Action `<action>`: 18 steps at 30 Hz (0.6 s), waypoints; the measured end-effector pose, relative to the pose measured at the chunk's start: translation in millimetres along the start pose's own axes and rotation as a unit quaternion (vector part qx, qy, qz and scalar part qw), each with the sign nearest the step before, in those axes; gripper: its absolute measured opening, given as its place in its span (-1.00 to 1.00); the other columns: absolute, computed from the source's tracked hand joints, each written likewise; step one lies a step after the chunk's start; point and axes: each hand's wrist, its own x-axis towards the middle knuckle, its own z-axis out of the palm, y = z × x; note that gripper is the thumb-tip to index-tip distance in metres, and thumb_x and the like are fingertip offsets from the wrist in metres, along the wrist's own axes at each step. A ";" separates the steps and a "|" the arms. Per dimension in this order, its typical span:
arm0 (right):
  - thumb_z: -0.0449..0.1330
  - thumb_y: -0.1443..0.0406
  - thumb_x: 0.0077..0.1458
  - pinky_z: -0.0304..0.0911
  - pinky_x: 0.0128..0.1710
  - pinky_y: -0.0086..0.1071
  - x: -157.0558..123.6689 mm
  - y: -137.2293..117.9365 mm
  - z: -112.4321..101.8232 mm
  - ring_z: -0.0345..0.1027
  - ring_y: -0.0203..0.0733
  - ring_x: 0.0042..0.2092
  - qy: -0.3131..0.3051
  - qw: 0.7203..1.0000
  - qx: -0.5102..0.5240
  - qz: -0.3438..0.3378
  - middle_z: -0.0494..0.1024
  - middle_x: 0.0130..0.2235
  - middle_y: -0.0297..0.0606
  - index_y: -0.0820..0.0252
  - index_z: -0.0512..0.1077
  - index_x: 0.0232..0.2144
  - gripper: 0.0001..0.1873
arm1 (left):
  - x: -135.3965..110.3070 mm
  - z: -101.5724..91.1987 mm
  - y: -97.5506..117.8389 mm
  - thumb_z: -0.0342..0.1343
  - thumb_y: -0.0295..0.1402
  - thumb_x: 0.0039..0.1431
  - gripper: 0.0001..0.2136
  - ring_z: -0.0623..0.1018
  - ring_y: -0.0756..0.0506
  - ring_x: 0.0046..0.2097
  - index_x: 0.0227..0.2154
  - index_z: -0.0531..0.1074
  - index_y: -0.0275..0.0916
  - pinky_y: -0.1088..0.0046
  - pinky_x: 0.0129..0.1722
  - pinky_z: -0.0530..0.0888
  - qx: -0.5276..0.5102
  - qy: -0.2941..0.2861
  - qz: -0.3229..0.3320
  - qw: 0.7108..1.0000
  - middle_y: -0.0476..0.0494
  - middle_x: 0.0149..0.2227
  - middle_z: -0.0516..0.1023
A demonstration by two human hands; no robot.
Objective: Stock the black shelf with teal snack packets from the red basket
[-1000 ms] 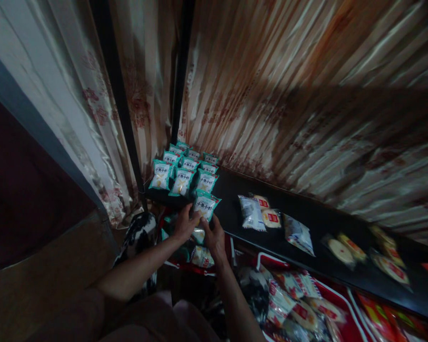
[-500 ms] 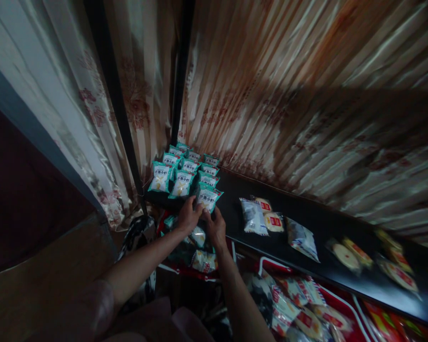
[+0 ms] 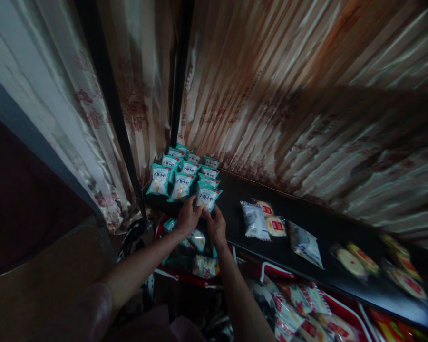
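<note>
My left hand (image 3: 187,217) and my right hand (image 3: 216,223) both pinch the lower edge of a teal snack packet (image 3: 207,196) with white print. That packet stands at the front of a group of several like teal packets (image 3: 181,172), set in rows at the left end of a black shelf (image 3: 306,223). Both hands are closed on the packet's bottom corners. My forearms reach up from the lower middle of the view.
Further right on the shelf lie a clear white packet (image 3: 254,221), round biscuit packets (image 3: 275,226) and more wrapped snacks (image 3: 353,261). Below the shelf, red baskets (image 3: 299,304) hold mixed packets. Striped curtains (image 3: 271,95) hang behind; a dark pole (image 3: 107,95) stands left.
Both hands have carried the teal packet up and away from me, setting it against the front row of the group. The camera has shifted slightly.
</note>
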 end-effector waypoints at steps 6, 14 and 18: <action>0.09 -0.02 0.04 0.23 -0.05 -0.19 4.5 3.0 1.1 0.38 -0.01 -0.07 -0.007 1.000 0.001 -0.019 0.53 -0.08 -0.08 0.22 0.42 0.00 -0.42 | 1.1 1.5 -4.6 0.04 -0.37 0.15 -0.57 0.38 -0.19 0.14 0.09 0.23 -0.25 0.20 0.13 0.31 0.029 -0.005 0.021 0.999 -0.27 0.11 0.38; 0.08 -0.01 0.06 0.23 -0.03 -0.18 4.6 7.3 2.4 0.36 -0.03 -0.06 -0.007 0.998 -0.028 -0.049 0.51 -0.08 -0.06 0.23 0.40 0.02 -0.41 | -0.6 0.7 -10.1 0.02 -0.38 0.16 -0.56 0.34 -0.19 0.18 0.12 0.20 -0.24 0.18 0.17 0.27 0.061 -0.001 0.047 0.997 -0.27 0.12 0.36; 0.07 -0.02 0.06 0.20 0.03 -0.15 5.4 8.9 4.2 0.31 -0.01 0.01 -0.002 0.997 -0.038 -0.064 0.48 -0.04 -0.04 0.23 0.40 0.02 -0.41 | -1.7 -0.3 -9.5 0.01 -0.38 0.17 -0.53 0.30 -0.18 0.21 0.15 0.15 -0.26 0.19 0.20 0.23 0.064 0.005 0.071 0.995 -0.29 0.15 0.32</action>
